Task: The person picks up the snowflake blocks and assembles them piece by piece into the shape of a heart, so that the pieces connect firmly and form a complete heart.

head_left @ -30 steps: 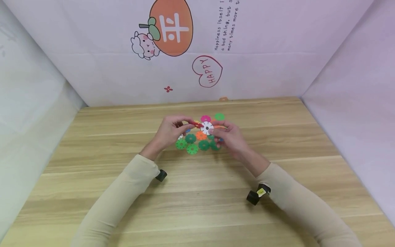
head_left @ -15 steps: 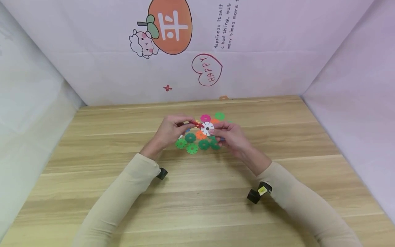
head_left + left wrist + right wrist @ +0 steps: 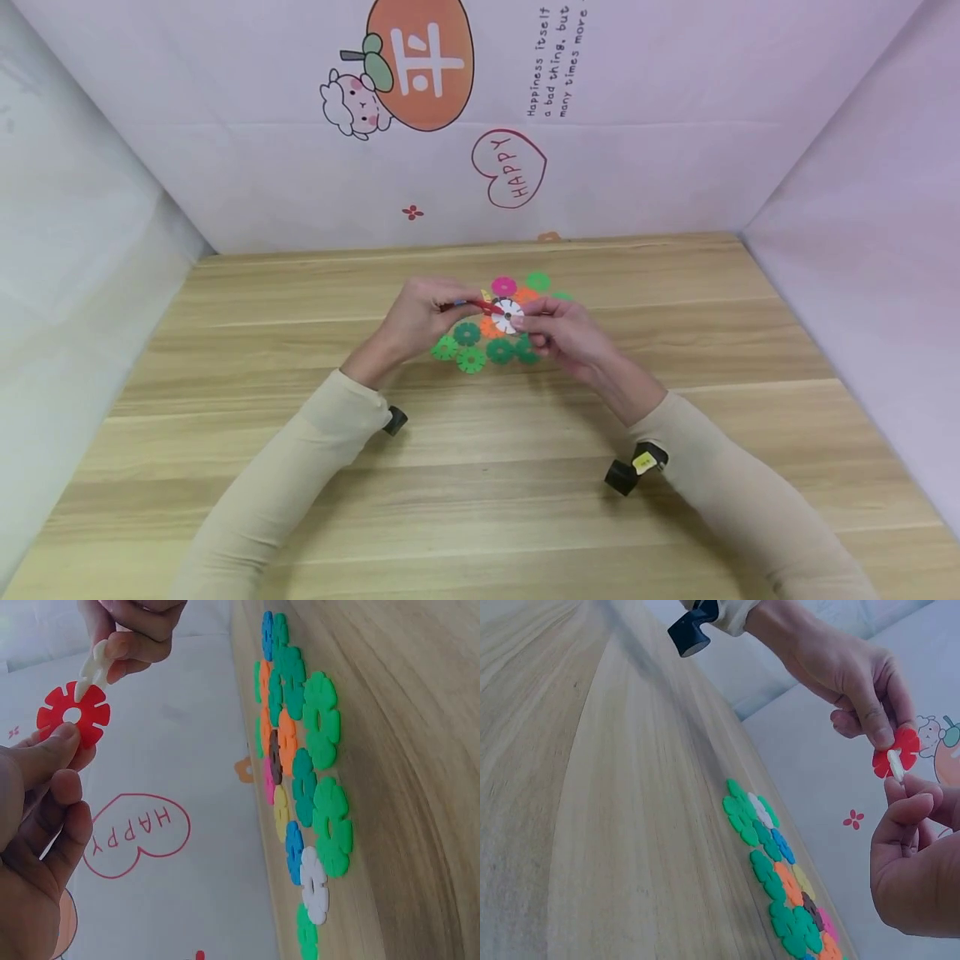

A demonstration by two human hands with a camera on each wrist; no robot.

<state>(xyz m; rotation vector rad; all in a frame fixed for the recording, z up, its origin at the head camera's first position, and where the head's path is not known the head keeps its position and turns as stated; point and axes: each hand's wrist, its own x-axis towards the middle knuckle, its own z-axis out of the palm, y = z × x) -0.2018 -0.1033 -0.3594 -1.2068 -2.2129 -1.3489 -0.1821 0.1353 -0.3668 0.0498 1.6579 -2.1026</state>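
My left hand [image 3: 423,321] pinches a red slotted disc [image 3: 91,720], flower-shaped with a round hole in its middle. Between thumb and fingers my right hand [image 3: 566,333] pinches a white slotted disc [image 3: 507,317]. The two discs meet at right angles, the white one's edge at a slot of the red one, as the left wrist view shows. Both are held up above the table. Below and around them lie loose discs of the same kind, among them a dark green disc [image 3: 467,334], a light green disc [image 3: 471,360] and a pink disc [image 3: 504,287].
The discs lie flat in a cluster on the wooden table [image 3: 465,483], with an orange [image 3: 287,731], a brown [image 3: 275,756], a yellow [image 3: 280,813] and a blue disc [image 3: 295,851] among them. A printed white cloth [image 3: 637,175] stands behind the table. Each wrist wears a black camera.
The left hand has shifted slightly right, bringing the red disc further against the white one. The right hand stays nearly in place; the head view has moved a little.
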